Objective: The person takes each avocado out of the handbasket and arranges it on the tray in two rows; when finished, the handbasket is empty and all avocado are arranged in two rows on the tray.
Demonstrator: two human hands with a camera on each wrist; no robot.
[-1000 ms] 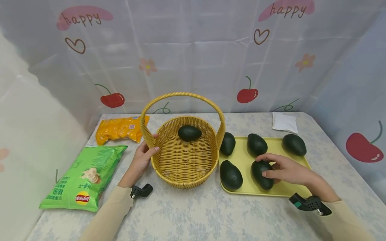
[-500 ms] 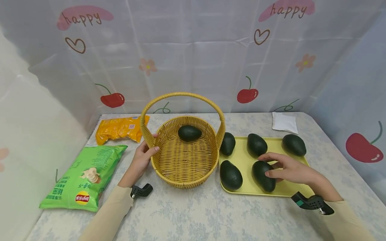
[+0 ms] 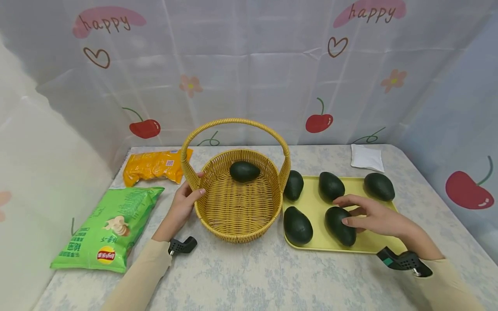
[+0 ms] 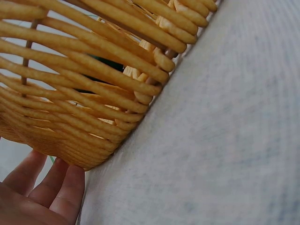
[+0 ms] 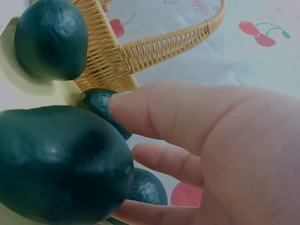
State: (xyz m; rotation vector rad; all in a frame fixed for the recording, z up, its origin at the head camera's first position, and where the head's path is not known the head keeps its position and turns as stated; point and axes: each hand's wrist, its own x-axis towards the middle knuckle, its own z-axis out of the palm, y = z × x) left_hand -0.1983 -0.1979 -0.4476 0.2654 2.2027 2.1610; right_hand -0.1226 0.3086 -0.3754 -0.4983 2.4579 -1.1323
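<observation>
The yellow wicker basket (image 3: 239,211) stands upright mid-table, its arched handle raised and a dark green avocado (image 3: 244,171) lying inside at the back. My left hand (image 3: 182,207) grips the basket's left side by the handle's foot, thumb over the rim. In the left wrist view, fingers (image 4: 68,187) press the outer weave. My right hand (image 3: 375,219) is at the front middle avocado (image 3: 340,226) on the yellow tray (image 3: 319,238). Its thumb and fingers lie along that avocado's right end, fairly straight, and the avocado's body fills the lower left of the right wrist view.
Several other avocados lie on the tray, one at its front left (image 3: 298,226) and one at the back right (image 3: 379,187). A green chip bag (image 3: 110,229) and an orange packet (image 3: 153,167) lie left of the basket. A white packet (image 3: 367,158) sits behind the tray.
My right hand has shifted slightly right, and the avocado at its fingertips has moved a little rightward and towards me. The left hand and basket have stayed put.
</observation>
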